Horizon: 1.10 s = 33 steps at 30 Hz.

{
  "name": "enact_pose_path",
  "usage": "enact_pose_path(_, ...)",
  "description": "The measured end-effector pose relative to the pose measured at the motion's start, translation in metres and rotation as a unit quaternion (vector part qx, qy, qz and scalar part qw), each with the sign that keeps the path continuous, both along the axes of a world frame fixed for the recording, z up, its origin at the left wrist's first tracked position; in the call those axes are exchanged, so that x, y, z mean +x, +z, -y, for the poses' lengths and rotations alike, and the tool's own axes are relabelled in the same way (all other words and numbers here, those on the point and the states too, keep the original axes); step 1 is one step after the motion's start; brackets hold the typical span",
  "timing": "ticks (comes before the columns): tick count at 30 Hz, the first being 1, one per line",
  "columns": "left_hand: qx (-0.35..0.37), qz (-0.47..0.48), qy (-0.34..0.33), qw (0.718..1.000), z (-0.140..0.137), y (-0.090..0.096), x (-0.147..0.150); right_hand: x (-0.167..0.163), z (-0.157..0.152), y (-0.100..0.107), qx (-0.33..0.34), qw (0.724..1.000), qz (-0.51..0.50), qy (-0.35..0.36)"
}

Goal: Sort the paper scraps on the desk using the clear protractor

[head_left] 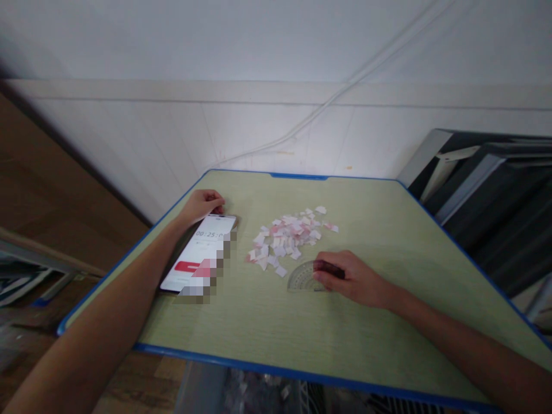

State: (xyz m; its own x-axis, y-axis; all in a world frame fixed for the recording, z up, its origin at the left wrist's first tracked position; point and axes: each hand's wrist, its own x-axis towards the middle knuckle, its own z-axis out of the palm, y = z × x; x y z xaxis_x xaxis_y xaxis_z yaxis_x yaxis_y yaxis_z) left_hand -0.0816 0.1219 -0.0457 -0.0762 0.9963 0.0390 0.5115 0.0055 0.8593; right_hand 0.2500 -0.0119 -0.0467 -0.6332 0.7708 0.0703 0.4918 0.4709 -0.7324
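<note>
My right hand [345, 276] is closed on a clear half-round protractor [301, 277], gripping its right part between thumb and fingers. The protractor lies low over the table, just in front of a loose pile of small torn paper scraps [293, 230], white with some pink ones. The fingers cover the protractor's right end. My left hand [207, 204] rests on the table by the far end of a phone [194, 253], its fingers curled in; nothing shows in them. The phone lies face up with a timer on its screen, beside my left forearm.
The green table [259, 322] has a blue rim and stands against a white wall [259, 126] with a cable [297, 133] running down it. Dark flat panels [509, 195] lean at the right. A brown board [56, 184] stands left. Below the front edge is a bin [207, 388] with scraps.
</note>
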Motion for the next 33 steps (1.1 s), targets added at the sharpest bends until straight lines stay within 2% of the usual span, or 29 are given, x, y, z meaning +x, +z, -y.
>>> enact_pose_path(26,0.000,-0.016,0.004,1.000,0.0025,0.0023,0.0029,-0.0004,0.0000,-0.0005,-0.002,1.000,0.004,-0.002)
enact_pose_path(33,0.016,-0.021,-0.012,1.000,-0.0032,-0.0048,-0.0037,0.0004,0.0000,-0.0003,-0.003,1.000,0.003,0.000)
